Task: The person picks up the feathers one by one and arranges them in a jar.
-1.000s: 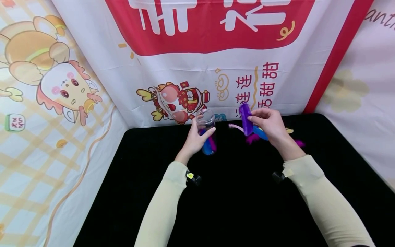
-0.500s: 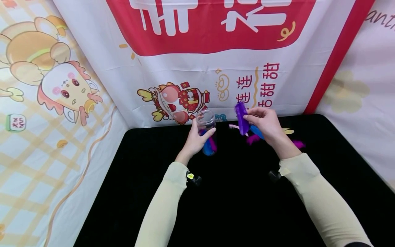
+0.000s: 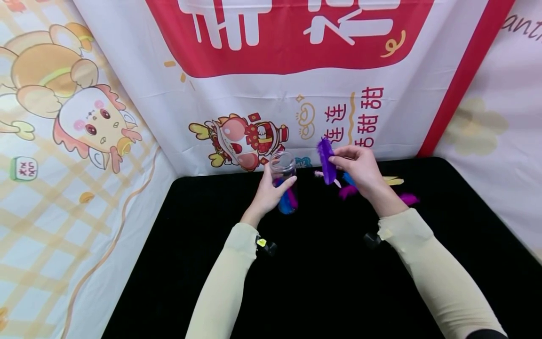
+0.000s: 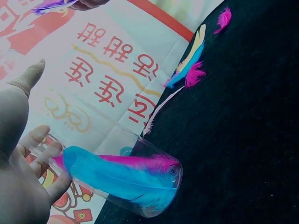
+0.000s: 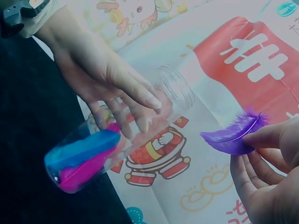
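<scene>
A clear jar (image 3: 282, 165) without a lid stands upright near the back of the black table. Inside it lie a blue feather (image 4: 117, 179) and a magenta feather (image 5: 86, 171). My left hand (image 3: 267, 190) grips the jar's upper part, its fingers round the far side and its thumb across the front. Up and to the right of the jar, my right hand (image 3: 359, 170) pinches a purple feather (image 3: 326, 162) between thumb and fingertips. In the right wrist view the feather's fluffy end points away from the table, apart from the jar.
Several loose feathers lie along the table's back edge: a pale pink feather (image 4: 159, 111), a blue feather (image 4: 184, 70), a yellow feather (image 3: 394, 181) and magenta feathers (image 3: 409, 198). A printed cloth (image 3: 254, 94) hangs right behind the table.
My right hand has moved left with the purple feather, closer to the jar. The left hand and the jar have stayed in place.
</scene>
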Demonstrator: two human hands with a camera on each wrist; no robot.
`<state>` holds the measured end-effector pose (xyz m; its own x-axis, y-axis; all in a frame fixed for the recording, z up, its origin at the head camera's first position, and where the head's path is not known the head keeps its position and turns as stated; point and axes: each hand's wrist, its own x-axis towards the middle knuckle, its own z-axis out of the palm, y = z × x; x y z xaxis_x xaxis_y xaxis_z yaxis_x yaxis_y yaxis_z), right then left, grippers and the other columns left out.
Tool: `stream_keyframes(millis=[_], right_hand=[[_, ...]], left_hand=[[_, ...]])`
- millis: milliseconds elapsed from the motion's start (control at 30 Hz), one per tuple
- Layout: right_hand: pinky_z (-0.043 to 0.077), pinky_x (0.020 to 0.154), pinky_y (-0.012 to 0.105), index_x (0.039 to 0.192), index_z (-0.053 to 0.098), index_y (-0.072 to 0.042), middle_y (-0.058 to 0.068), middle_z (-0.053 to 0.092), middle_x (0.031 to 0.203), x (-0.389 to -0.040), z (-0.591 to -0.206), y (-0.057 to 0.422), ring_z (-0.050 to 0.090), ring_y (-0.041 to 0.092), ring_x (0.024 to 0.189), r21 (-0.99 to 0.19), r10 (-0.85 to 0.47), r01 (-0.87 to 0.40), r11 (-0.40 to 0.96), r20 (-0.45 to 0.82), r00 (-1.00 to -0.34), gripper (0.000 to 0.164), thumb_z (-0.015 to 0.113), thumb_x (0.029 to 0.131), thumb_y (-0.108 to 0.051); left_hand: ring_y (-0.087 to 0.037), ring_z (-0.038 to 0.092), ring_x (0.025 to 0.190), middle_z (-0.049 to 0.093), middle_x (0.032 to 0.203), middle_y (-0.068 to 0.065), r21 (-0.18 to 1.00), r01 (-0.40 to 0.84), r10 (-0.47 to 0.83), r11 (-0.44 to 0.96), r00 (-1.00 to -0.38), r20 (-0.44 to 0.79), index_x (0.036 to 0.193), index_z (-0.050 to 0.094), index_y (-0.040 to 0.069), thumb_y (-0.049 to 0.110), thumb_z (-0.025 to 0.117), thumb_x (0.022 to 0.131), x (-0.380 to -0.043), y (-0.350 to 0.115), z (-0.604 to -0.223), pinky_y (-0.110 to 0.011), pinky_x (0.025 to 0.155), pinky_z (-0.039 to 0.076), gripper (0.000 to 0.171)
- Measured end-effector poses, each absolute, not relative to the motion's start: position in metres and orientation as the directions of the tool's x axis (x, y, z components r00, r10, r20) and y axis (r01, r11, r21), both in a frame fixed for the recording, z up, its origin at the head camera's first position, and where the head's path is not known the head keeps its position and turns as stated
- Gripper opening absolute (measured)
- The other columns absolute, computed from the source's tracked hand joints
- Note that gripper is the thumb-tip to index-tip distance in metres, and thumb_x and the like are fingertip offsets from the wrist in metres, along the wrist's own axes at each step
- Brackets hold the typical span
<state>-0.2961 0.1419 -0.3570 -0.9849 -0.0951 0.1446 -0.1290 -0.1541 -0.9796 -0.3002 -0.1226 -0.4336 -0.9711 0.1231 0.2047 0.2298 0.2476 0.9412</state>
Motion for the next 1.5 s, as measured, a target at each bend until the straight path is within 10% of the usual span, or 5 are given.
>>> stream_keyframes(millis=[1500], right_hand=[[0.053,0.082,0.026,0.093,0.074,-0.005,-0.001,0.07,0.089,-0.308,-0.334,0.095,0.066,0.013,0.09,-0.962,-0.007,-0.226,-0.151,0.23,-0.973,0.008,0.077,0.088,0.0]], left_hand=[[-0.024,0.053,0.127,0.052,0.137,-0.007,0.936,0.236,0.12,0.26,-0.97,0.211,0.15,0.031,0.026,0.044,0.073,0.095,-0.301,-0.123,-0.434,-0.048,0.114,0.04,0.072]])
